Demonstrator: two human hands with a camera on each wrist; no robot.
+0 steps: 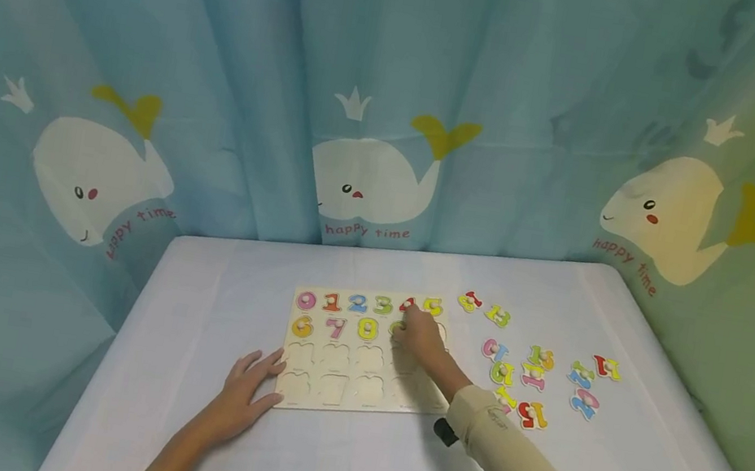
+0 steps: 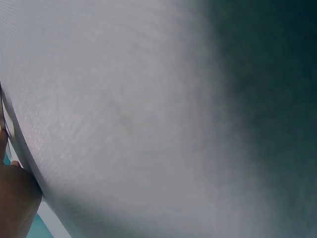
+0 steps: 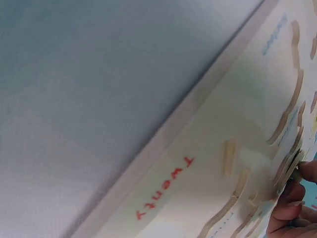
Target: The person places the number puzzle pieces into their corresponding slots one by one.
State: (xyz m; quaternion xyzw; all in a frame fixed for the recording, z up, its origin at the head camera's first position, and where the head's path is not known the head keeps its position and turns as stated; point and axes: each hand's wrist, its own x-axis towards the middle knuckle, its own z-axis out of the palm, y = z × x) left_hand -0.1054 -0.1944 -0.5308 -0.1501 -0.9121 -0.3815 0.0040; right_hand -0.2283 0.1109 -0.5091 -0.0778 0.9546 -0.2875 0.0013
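A pale wooden number puzzle board (image 1: 343, 405) lies on the table, its upper slots holding colourful knobbed numbers such as the pink 7 (image 1: 335, 328) and the yellow 8 (image 1: 368, 329). Over the board's second row, my right hand (image 1: 425, 342) pinches a green number piece (image 1: 396, 327) just right of the 8, hiding most of it. In the right wrist view, thumb and fingertips (image 3: 290, 208) meet at that piece's knob, close to the board surface. My left hand (image 1: 241, 395) rests at the board's left edge with fingers spread, touching the edge.
Loose number pieces are scattered right of the board, among them a red-and-orange 15 (image 1: 532, 415), a green-and-yellow 13 (image 1: 497, 315) and a red-and-green piece (image 1: 607, 367). A white cloth covers the table (image 1: 188, 304). Behind hangs a blue whale-print curtain (image 1: 239, 82).
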